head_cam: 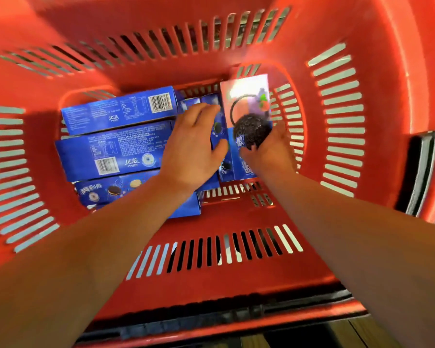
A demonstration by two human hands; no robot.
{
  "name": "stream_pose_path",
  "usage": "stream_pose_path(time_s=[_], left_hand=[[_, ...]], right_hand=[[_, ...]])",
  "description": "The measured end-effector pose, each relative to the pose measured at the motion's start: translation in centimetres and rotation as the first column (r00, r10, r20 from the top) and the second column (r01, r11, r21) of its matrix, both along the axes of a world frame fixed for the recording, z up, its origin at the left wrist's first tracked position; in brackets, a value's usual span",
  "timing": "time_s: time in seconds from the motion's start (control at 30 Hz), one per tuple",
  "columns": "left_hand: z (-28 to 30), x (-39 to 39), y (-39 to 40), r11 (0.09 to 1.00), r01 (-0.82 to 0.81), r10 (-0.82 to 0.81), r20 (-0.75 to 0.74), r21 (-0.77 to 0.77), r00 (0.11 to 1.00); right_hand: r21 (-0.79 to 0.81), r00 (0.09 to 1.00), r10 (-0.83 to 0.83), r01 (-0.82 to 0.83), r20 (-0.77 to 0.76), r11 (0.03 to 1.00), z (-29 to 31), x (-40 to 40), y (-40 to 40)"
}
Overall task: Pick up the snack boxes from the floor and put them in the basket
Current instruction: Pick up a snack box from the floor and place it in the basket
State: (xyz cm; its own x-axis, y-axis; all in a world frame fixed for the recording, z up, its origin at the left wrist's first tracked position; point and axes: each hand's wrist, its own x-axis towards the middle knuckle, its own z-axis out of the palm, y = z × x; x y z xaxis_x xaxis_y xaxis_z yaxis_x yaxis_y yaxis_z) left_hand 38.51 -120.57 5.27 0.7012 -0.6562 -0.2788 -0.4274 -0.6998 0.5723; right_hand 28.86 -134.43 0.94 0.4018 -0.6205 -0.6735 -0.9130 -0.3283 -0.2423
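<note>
Right hand grip curled under pink box, left hand flat, fingers straight on blue boxes beside it; slide pink box down flush inside basket.

Blue boxes crowd the basket floor's left side (stacked flat); bare slotted floor shows front-right.

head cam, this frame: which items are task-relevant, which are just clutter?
Task-relevant:
- red basket
- pink-fronted cookie box, gripped by the right hand
- blue cookie boxes lying flat in the basket
- left hand, resting on upright blue boxes

Just lying about:
- black basket handle, folded down outside
- floor below the rim
</note>
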Motion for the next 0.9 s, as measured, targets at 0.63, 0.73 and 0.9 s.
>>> stream_pose_path(time_s=[0.63,0.73,0.9], left_hand=[[10.1,-1.4,2.3,0.831,-0.439,0.528,-0.731,0.341,0.433],[18.9,-2.7,5.0,0.915,-0.283,0.403,-0.601,0.289,0.69],[32.1,-6.0,8.8,0.931,-0.207,0.326,-0.428,0.301,0.843]], right_hand=[[0.152,0.992,0.087,-0.1,0.091,0.983,17.0,-2.3,0.8],[0.128,0.978,0.191,-0.2,0.082,0.971,25.6,-3.5,2.5],[0.001,0.885,0.466,-0.466,-0.007,0.885,38.0,-6.9,4.3]])
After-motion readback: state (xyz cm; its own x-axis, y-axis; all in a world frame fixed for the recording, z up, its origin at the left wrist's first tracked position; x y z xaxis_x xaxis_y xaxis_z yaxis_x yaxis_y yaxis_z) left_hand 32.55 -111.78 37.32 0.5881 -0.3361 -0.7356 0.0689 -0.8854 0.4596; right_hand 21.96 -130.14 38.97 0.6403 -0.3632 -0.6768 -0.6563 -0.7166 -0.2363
